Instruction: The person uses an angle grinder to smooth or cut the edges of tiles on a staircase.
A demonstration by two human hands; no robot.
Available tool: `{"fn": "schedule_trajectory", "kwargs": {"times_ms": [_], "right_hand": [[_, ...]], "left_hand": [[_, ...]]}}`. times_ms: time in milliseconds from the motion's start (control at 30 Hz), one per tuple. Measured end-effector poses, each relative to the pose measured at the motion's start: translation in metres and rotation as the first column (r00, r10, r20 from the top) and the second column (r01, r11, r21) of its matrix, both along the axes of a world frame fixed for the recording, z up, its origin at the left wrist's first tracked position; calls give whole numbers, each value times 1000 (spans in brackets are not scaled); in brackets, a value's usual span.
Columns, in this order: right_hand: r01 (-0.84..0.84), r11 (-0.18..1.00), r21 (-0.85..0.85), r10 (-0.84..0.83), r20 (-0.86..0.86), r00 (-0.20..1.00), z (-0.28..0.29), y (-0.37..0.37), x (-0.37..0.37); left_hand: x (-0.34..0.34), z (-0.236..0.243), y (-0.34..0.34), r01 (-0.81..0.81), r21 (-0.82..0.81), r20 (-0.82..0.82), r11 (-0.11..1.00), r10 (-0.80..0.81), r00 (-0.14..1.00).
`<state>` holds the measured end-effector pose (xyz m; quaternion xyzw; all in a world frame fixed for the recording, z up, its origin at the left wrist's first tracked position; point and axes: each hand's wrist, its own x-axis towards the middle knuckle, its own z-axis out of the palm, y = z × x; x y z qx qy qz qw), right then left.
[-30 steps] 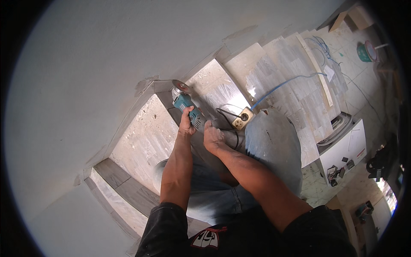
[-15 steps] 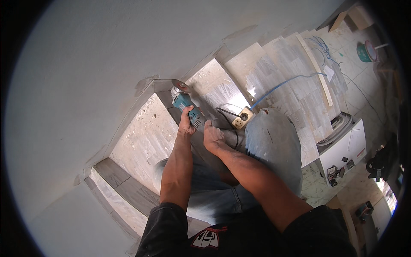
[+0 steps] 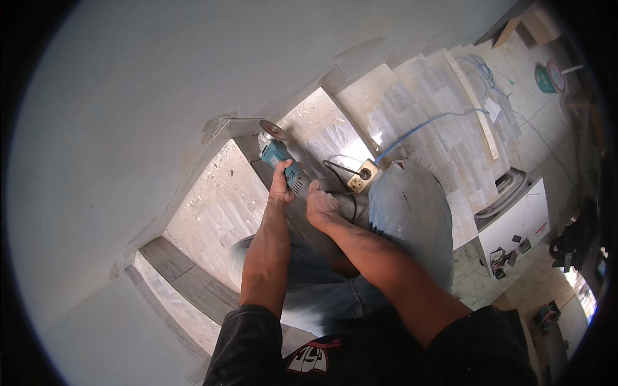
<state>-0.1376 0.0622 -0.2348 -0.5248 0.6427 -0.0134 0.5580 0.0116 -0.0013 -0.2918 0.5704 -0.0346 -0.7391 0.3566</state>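
Note:
A teal angle grinder (image 3: 275,154) is tilted in front of me, its reddish-brown disc (image 3: 273,130) near the tiled corner where the stair meets the wall. My left hand (image 3: 281,183) is closed round the lower part of the grinder's body. At the tool's rear end my right hand (image 3: 321,204) is closed with the thumb uppermost; its fingers are partly hidden. A dark cord runs to a cream socket block (image 3: 362,177) beside my bent knee. Grey tiles (image 3: 241,168) line the riser by the grinder, and pale dust covers the step (image 3: 212,199).
A pale wall (image 3: 141,96) rises along the left side of the stairs. A blue cable (image 3: 425,122) crosses the lower steps, near a long wooden strip (image 3: 473,103). A white board (image 3: 515,225) with small items stands at right, and a green bucket (image 3: 548,78) is beyond.

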Motion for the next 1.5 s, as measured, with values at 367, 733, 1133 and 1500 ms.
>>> {"fn": "schedule_trajectory", "kwargs": {"times_ms": [367,733,1133,1500], "right_hand": [[33,999,30,-26,-220,975,21,1,-17],[84,991,-100,-100,-166,981,-2,-1,-26],[342,879,333,-448,330,831,-7,-12,-48],[440,830,344,-536,273,799,-10,-17,-33]], "left_hand": [[-49,3,6,-123,-54,257,991,133,957],[-73,45,-6,-74,-5,479,997,67,875],[-85,53,-19,199,135,662,971,-238,711],[-83,53,-21,163,181,729,970,-244,639]]}}
